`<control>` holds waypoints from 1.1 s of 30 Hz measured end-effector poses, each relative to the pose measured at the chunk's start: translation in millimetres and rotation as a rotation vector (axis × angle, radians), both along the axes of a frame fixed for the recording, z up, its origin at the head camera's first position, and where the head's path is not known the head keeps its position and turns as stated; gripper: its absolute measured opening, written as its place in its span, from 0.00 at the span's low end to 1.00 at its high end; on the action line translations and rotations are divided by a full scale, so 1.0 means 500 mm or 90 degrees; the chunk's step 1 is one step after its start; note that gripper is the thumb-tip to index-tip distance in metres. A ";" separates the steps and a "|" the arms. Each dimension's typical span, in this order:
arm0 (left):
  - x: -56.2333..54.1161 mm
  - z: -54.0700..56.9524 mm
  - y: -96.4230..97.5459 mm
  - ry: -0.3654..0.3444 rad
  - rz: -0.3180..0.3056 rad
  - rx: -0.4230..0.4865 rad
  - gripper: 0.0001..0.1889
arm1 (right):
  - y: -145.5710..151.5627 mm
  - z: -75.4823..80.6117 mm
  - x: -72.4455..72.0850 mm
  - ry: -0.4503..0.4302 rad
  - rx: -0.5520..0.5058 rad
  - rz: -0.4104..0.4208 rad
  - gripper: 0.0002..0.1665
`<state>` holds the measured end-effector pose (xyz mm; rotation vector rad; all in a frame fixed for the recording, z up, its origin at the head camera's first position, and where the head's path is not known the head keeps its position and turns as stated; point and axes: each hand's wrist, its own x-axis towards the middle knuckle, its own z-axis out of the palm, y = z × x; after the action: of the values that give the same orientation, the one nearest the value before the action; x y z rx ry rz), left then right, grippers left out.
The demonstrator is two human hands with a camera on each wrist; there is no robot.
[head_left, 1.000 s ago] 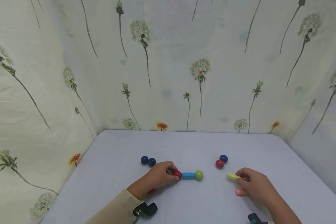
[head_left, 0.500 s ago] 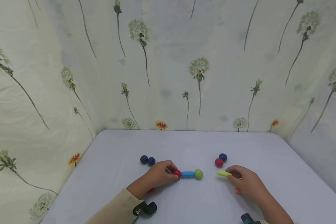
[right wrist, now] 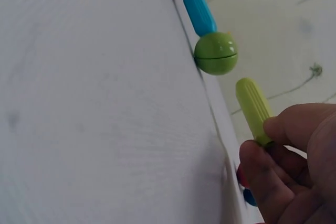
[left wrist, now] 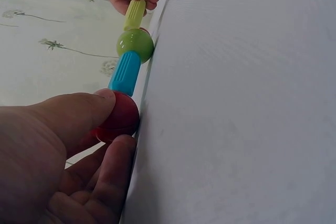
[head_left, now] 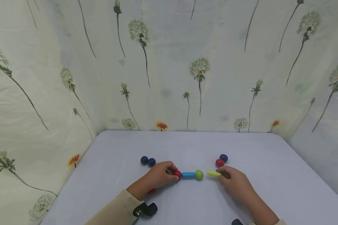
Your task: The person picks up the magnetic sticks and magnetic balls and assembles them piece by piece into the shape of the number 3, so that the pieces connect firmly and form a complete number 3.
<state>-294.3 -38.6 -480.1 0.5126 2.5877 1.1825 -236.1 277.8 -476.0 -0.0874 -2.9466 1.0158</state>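
Observation:
My left hand (head_left: 161, 175) pinches a red ball (head_left: 177, 174) between thumb and fingers. From that ball a blue ribbed stick (head_left: 188, 175) runs right to a green ball (head_left: 199, 174), all in one line on the table. With thumb and fingertips my right hand (head_left: 236, 182) holds a yellow-green ribbed stick (head_left: 213, 173) by its right end. In the right wrist view the free end of this stick (right wrist: 251, 98) points at the green ball (right wrist: 216, 53), a small gap between them. A red piece (head_left: 151, 191), mostly hidden, lies beneath my left forearm.
Two dark blue balls (head_left: 147, 161) sit side by side beyond my left hand. Past my right hand a red ball (head_left: 220, 162) and a dark blue ball (head_left: 223, 157) lie together. The white table (head_left: 124, 143) ends at a flower-patterned curtain (head_left: 169, 78).
My right hand has moved left, bringing the yellow-green stick close to the green ball. The left hand keeps its hold on the red ball in place.

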 end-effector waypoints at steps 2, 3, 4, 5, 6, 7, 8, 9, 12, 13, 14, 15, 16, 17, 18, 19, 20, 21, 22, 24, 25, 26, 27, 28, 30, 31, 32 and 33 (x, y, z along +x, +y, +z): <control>0.000 0.000 -0.001 -0.001 0.001 0.001 0.11 | -0.004 0.002 -0.002 0.000 0.000 -0.001 0.15; -0.001 -0.001 -0.001 -0.001 0.001 0.001 0.11 | -0.006 0.003 -0.003 0.002 0.001 0.001 0.15; -0.001 -0.001 -0.001 -0.001 0.001 0.002 0.11 | -0.008 0.004 -0.004 0.002 0.002 0.002 0.15; -0.001 -0.002 -0.001 -0.002 0.002 0.002 0.11 | -0.010 0.005 -0.006 0.004 0.001 0.005 0.15; -0.001 -0.002 -0.001 -0.002 0.002 0.002 0.11 | -0.012 0.005 -0.007 0.005 0.000 0.007 0.16; -0.002 -0.002 -0.001 -0.001 0.001 0.004 0.11 | -0.013 0.006 -0.007 0.003 0.001 0.005 0.16; -0.002 -0.003 0.000 0.002 0.000 0.005 0.11 | -0.014 0.006 -0.008 0.002 0.001 0.004 0.16; -0.002 -0.004 0.001 0.006 0.000 0.005 0.11 | -0.014 0.005 -0.009 0.000 0.000 0.003 0.16; 0.001 -0.008 0.004 0.001 -0.003 0.008 0.11 | -0.012 0.001 -0.007 -0.015 0.001 -0.010 0.17; 0.002 -0.011 0.005 -0.002 -0.005 0.008 0.11 | -0.011 0.000 -0.006 -0.022 0.002 -0.015 0.17; 0.003 -0.013 0.005 -0.007 -0.005 0.008 0.11 | -0.011 -0.001 -0.005 -0.024 0.002 -0.014 0.16; 0.004 -0.015 0.006 -0.013 -0.004 0.007 0.11 | -0.011 -0.003 -0.004 -0.026 0.001 -0.014 0.16; 0.005 -0.016 0.006 -0.016 -0.005 0.008 0.11 | -0.011 -0.003 -0.004 -0.027 0.003 -0.013 0.16; 0.005 -0.016 0.006 -0.017 -0.005 0.009 0.11 | -0.012 -0.003 -0.004 -0.025 0.004 -0.011 0.16; 0.005 -0.016 0.005 -0.014 -0.006 0.010 0.11 | -0.014 -0.002 -0.005 -0.019 0.002 -0.005 0.16; 0.004 -0.016 0.004 -0.010 -0.005 0.011 0.11 | -0.015 -0.002 -0.006 -0.011 0.000 0.000 0.16; 0.004 -0.015 0.003 -0.006 -0.003 0.011 0.10 | -0.018 -0.002 -0.008 -0.003 0.001 0.007 0.15; 0.003 -0.014 0.002 -0.002 -0.003 0.011 0.10 | -0.020 -0.001 -0.009 0.004 0.001 0.011 0.15; 0.002 -0.013 0.001 0.002 -0.003 0.010 0.10 | -0.022 0.000 -0.011 0.009 0.002 0.014 0.15; 0.001 -0.011 0.000 0.005 -0.004 0.007 0.10 | -0.025 0.001 -0.014 0.012 0.004 0.018 0.14; 0.001 -0.010 -0.001 0.005 -0.004 0.006 0.10 | -0.025 0.001 -0.015 0.012 0.005 0.018 0.14; 0.001 -0.010 -0.002 0.004 -0.005 0.004 0.10 | -0.026 0.001 -0.017 0.011 0.006 0.019 0.14; 0.001 -0.009 -0.002 0.002 -0.005 0.003 0.10 | -0.026 0.001 -0.018 0.008 0.005 0.019 0.14; 0.000 -0.008 -0.002 0.001 -0.005 0.002 0.10 | -0.026 0.001 -0.019 0.006 0.005 0.021 0.14; 0.000 -0.005 -0.003 0.001 -0.004 0.002 0.10 | -0.025 0.001 -0.021 0.005 0.004 0.023 0.13; 0.000 -0.005 -0.003 0.000 -0.004 0.002 0.10 | -0.024 0.000 -0.023 0.007 0.006 0.026 0.13; 0.000 -0.004 -0.003 0.001 -0.004 0.003 0.10 | -0.024 0.000 -0.024 0.008 0.007 0.029 0.13; -0.001 -0.003 -0.003 0.002 -0.004 0.003 0.10 | -0.023 0.000 -0.025 0.009 0.009 0.031 0.13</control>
<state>-294.6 -40.3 -481.8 0.5239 2.5835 1.1877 -248.5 266.4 -476.2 -0.0070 -2.9562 0.9970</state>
